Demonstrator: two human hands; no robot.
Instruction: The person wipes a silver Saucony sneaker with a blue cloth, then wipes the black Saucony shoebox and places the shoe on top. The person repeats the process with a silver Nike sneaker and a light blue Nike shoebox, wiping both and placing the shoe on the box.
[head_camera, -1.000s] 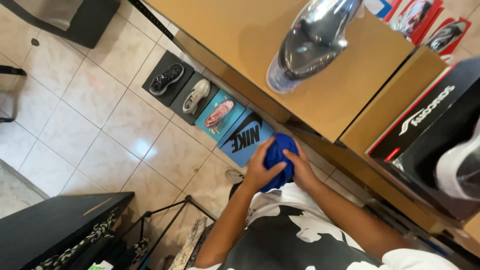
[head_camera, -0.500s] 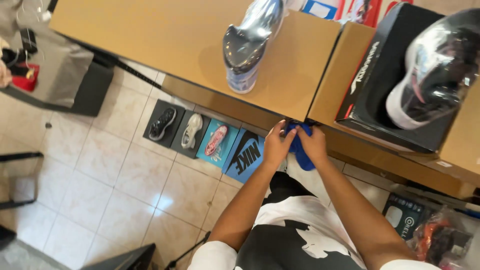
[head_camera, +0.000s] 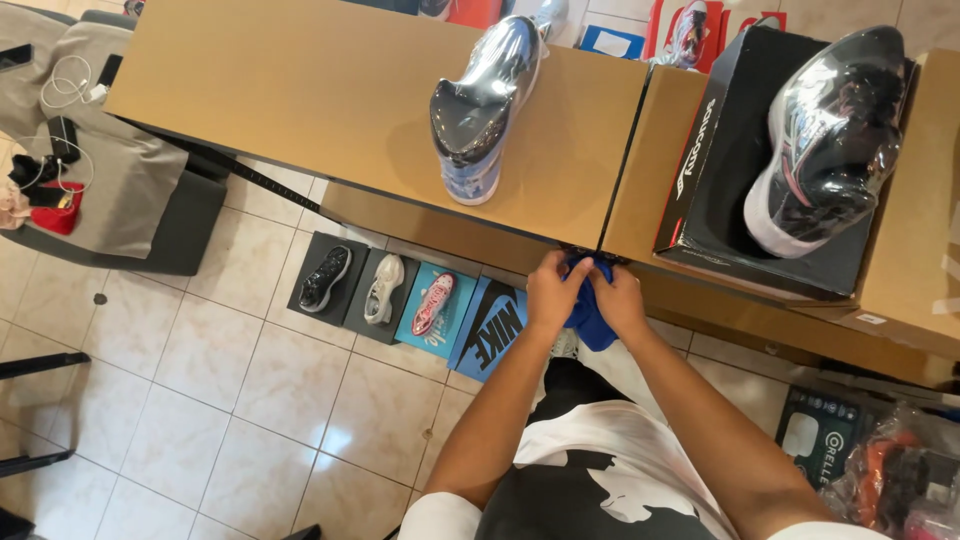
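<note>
A blue cloth (head_camera: 588, 310) is bunched between both my hands just below the front edge of a brown counter (head_camera: 330, 100). My left hand (head_camera: 555, 290) grips its left side and my right hand (head_camera: 618, 300) grips its right side. On the counter just above stands a plastic-wrapped grey and light blue sneaker (head_camera: 485, 100). To the right a second wrapped dark sneaker (head_camera: 830, 135) rests on an open black shoe box (head_camera: 730, 190).
Several shoe boxes with shoes on them (head_camera: 400, 300) line the tiled floor below the counter. A grey seat with cables and small items (head_camera: 110, 170) is at the left. Packaged goods (head_camera: 880, 470) lie at the lower right.
The view has swung up from the floor toward the counter. My hands have stayed on the blue cloth and now sit closer to the counter edge.
</note>
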